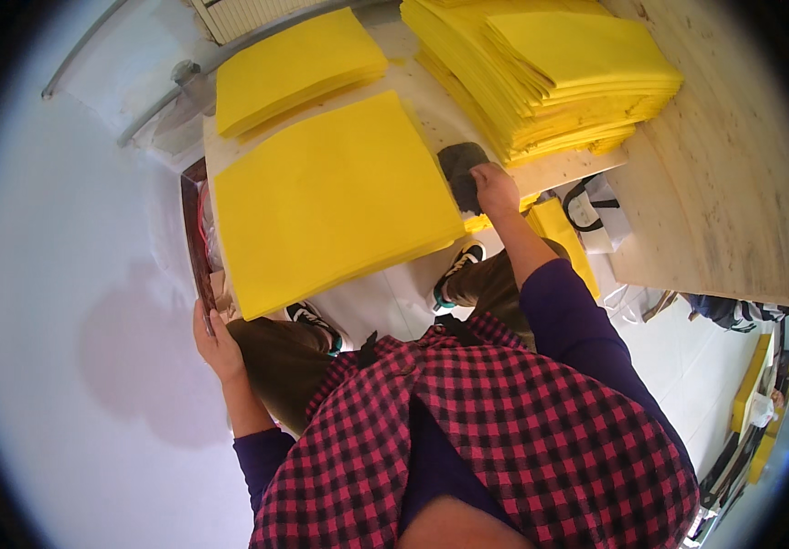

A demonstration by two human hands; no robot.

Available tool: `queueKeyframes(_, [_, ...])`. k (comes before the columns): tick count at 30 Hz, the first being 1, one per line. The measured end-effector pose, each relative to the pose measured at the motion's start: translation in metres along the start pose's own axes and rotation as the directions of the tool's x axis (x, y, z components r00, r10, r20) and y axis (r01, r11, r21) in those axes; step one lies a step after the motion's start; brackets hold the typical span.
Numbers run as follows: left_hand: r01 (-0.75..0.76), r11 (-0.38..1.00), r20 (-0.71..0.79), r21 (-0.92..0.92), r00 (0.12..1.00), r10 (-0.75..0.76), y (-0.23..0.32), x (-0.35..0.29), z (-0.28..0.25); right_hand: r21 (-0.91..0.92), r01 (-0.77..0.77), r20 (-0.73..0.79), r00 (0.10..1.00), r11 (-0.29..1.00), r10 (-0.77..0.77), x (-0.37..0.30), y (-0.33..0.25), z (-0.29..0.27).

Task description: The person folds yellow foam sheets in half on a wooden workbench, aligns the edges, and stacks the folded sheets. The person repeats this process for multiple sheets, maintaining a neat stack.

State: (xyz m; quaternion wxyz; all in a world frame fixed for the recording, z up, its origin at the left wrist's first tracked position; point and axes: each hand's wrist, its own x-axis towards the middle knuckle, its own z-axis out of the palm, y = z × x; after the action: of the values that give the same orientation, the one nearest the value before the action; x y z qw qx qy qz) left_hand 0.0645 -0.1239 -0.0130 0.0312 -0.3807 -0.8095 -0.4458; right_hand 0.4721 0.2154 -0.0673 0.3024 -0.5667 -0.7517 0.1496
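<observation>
My right hand (495, 188) is closed on the right edge of a dark grey, flat pad (461, 174) with rounded corners. The pad lies at the table's near edge, between two yellow stacks; its exact kind I cannot tell. Left of it spreads a low stack of large yellow sheets (330, 197), its near edge overhanging my knees. Lower left, my left hand (216, 340) is wrapped around the near end of a narrow dark brown board (197, 229), which runs along the left side of that stack. Some of its fingers are hidden.
Behind lies another yellow stack (298, 69). A taller, uneven yellow pile (577, 82) stands at the back right of the wooden table (559, 169). A pale plywood panel (714, 156) rises on the right, with a white bag (603, 215) near its foot. A white wall (74, 302) borders the left.
</observation>
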Motion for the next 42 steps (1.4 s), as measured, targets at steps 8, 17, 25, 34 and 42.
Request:
queueKeyframes(8, [0.264,0.886,0.188,-0.381,0.96,-0.205,-0.003,0.017,0.018,0.388,0.095,-0.1,0.993,0.917,-0.061,-0.003,-0.055,-0.021])
queueKeyframes(17, [0.291,0.746,0.382,-0.599,0.923,-0.054,-0.011,0.016,0.053,0.441,0.092,0.051,0.991,0.893,-0.128,0.042,-0.112,-0.009])
queueKeyframes(25, [0.399,0.561,0.427,-0.726,0.9,-0.088,-0.007,0.032,0.048,0.405,-0.07,0.143,0.99,0.911,0.013,0.027,-0.102,0.001])
queueKeyframes(34, [0.461,0.62,0.55,-0.634,0.833,-0.057,-0.005,0.061,0.068,0.348,-0.166,0.257,0.963,0.923,0.076,0.008,-0.106,0.011])
queueKeyframes(42, [0.429,0.716,0.518,-0.551,0.849,-0.11,-0.012,0.063,0.068,0.362,-0.151,0.304,0.952,0.92,0.037,0.003,-0.111,0.002])
